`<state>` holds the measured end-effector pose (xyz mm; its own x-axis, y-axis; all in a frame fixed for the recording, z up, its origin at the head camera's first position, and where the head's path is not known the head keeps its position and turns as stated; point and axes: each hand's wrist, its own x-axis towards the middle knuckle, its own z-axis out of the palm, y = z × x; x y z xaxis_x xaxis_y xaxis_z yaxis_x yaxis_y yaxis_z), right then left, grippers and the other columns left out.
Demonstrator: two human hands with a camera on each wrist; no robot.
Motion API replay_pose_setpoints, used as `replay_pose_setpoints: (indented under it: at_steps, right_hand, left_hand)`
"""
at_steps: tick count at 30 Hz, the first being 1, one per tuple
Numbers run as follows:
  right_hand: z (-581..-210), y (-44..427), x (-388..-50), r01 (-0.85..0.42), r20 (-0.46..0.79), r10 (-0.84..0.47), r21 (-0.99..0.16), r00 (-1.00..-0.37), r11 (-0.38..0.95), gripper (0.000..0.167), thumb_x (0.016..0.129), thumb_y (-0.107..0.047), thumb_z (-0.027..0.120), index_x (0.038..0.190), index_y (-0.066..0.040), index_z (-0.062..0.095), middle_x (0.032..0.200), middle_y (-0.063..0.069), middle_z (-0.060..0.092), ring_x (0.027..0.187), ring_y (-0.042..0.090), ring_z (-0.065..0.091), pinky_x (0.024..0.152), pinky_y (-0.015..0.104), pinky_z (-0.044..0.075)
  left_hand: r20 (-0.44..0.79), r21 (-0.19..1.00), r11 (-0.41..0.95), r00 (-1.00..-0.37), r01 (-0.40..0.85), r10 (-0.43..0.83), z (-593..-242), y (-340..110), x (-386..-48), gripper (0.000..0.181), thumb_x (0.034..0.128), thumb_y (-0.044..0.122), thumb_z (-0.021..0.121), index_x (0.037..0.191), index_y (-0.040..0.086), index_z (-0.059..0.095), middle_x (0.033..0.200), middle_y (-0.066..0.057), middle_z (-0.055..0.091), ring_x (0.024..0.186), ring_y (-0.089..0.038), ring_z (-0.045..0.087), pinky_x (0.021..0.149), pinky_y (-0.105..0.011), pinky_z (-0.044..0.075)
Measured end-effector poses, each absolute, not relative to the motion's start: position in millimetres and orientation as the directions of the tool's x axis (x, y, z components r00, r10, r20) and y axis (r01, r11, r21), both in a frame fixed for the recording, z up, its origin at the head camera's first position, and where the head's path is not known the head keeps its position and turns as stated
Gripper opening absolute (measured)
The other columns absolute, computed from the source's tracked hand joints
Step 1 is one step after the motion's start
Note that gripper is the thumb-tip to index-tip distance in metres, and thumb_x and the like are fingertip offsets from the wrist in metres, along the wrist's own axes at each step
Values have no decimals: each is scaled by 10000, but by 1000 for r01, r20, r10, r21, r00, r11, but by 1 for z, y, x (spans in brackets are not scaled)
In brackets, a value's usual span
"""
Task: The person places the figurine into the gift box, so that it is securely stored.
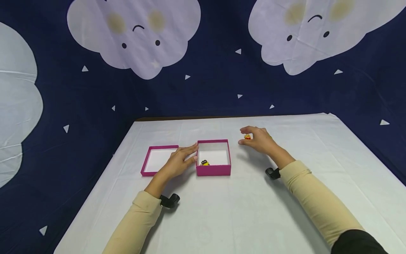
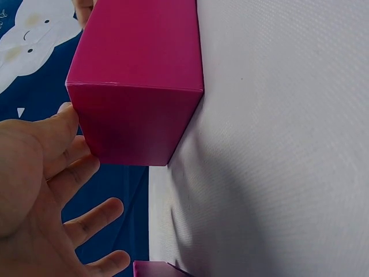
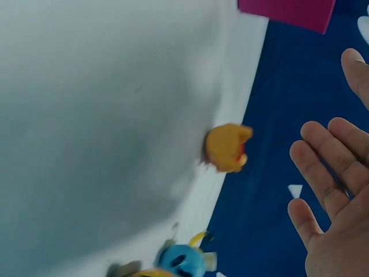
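Note:
A magenta box [image 1: 213,171] with a white inside stands on the table. In it lies a small yellow figurine [image 1: 206,163] with dark round eyes. My left hand [image 1: 179,160] touches the box's left wall with extended fingers, and the left wrist view shows fingertips at the box edge [image 2: 135,86]. To the right of the box, my right hand [image 1: 260,140] is spread around a small orange-and-red figurine [image 1: 247,137]. In the right wrist view this orange figurine [image 3: 226,148] sits on the cloth, apart from the fingers of my right hand [image 3: 340,179].
A shallow magenta-rimmed lid [image 1: 163,147] lies left of the box, partly behind my left hand. A blue toy [image 3: 183,259] with something orange beside it appears low in the right wrist view. White cloth [image 1: 247,211] covers the table; a dark cloud-patterned curtain [image 1: 215,95] hangs behind.

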<state>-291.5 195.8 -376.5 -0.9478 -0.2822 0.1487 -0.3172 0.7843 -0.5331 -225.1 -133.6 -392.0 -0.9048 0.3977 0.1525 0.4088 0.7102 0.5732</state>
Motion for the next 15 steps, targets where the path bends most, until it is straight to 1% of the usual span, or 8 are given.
replay_pose_setpoints:
  at_steps: [5, 10, 12, 15]
  right_hand:
    - [-383, 203, -300, -318, 149, -284, -536, -947, 782, 572, 812, -352, 728, 1284, -73, 563, 1248, 139, 633, 1212, 359, 495, 1065, 514, 252]
    - [-388, 209, -310, -306, 115, -290, -525, -950, 794, 587, 817, -333, 726, 1301, -55, 544, 1251, 146, 631, 1200, 344, 520, 1062, 493, 233]
    - [-389, 210, -313, -301, 98, -293, -513, -951, 804, 594, 817, -330, 724, 1309, -55, 538, 1271, 147, 619, 1198, 343, 530, 1059, 487, 232]
    - [-390, 211, -317, -285, 70, -289, -494, -955, 821, 612, 817, -345, 723, 1323, -61, 527, 1301, 151, 599, 1201, 347, 531, 1048, 485, 234]
  left_hand:
    - [150, 574, 712, -907, 404, 393, -391, -133, -225, 477, 959, 273, 541, 1410, 152, 442, 1505, 34, 380, 1339, -298, 391, 1121, -591, 206]
    - [168, 560, 713, -900, 422, 402, -392, -132, -224, 480, 955, 264, 546, 1407, 137, 446, 1503, 26, 386, 1324, -301, 407, 1112, -594, 222]
    - [173, 558, 710, -897, 429, 406, -392, -132, -224, 479, 955, 262, 546, 1405, 127, 449, 1501, 9, 392, 1319, -306, 411, 1106, -598, 229]
    - [170, 565, 709, -900, 423, 402, -391, -133, -224, 480, 954, 264, 547, 1405, 131, 448, 1502, 18, 389, 1319, -303, 409, 1106, -593, 228]
